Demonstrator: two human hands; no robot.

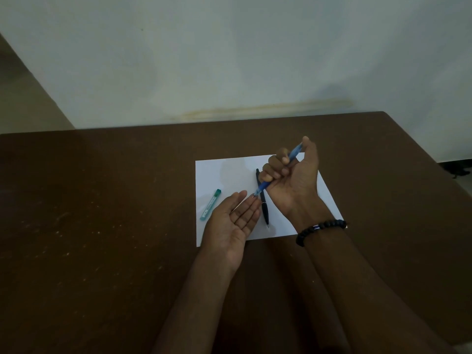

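My right hand (291,175) grips a blue mechanical pencil (265,186) in a fist, thumb on its top end, tip pointing down-left. The tip hangs just above the fingertips of my left hand (231,222), which is held palm up with straight fingers. A black pen (264,209) lies on the white sheet of paper (224,172) under the hands. At the sheet's left edge lies a green lead case (210,204), half on the paper.
The brown table (102,200) spreads wide to the left and right of the paper. A pale wall (229,60) rises right behind the table's far edge. A black bead bracelet (319,229) circles my right wrist.
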